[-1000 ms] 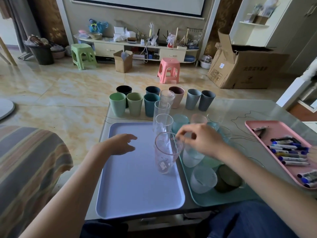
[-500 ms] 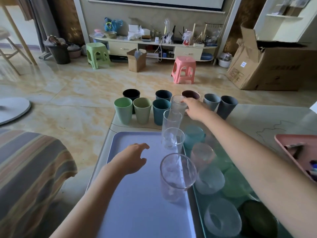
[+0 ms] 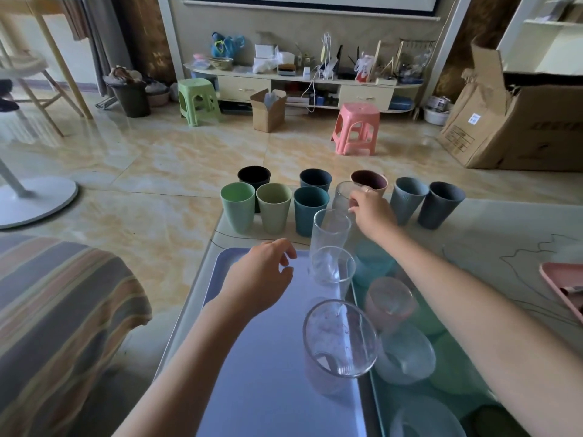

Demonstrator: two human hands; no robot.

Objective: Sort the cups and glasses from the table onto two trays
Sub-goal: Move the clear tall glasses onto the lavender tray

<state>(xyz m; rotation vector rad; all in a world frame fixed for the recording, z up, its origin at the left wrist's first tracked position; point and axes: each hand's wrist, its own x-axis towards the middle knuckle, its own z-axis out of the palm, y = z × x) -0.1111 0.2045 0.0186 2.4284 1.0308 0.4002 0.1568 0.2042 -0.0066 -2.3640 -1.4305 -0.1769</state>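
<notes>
Right, the right hand (image 3: 372, 212) is out at the far edge of the table, fingers curled round the rim of a clear glass (image 3: 342, 197) that stands upright among the coloured cups. The left hand (image 3: 263, 275) hovers over the lilac tray (image 3: 252, 389), fingers loosely curled, holding nothing.

That glass is transparent and plain, sitting just in front of a maroon-lined cup (image 3: 369, 180) and beside a teal cup (image 3: 310, 209). Three more clear glasses run in a line toward the camera along the lilac tray's right edge: a tall one (image 3: 330, 228), a shorter one (image 3: 332, 266), and the nearest, widest one (image 3: 340, 342).

To the right, the green tray (image 3: 378, 392) carries frosted tumblers, one pinkish (image 3: 389, 301), others pale.

Along the far edge stand pale green (image 3: 238, 206), sage (image 3: 273, 207), black (image 3: 254, 176), navy (image 3: 315, 179) and two grey-blue cups (image 3: 408, 198).

The cardboard box (image 3: 517, 127) on the floor bears a label and print, too blurred to read.
</notes>
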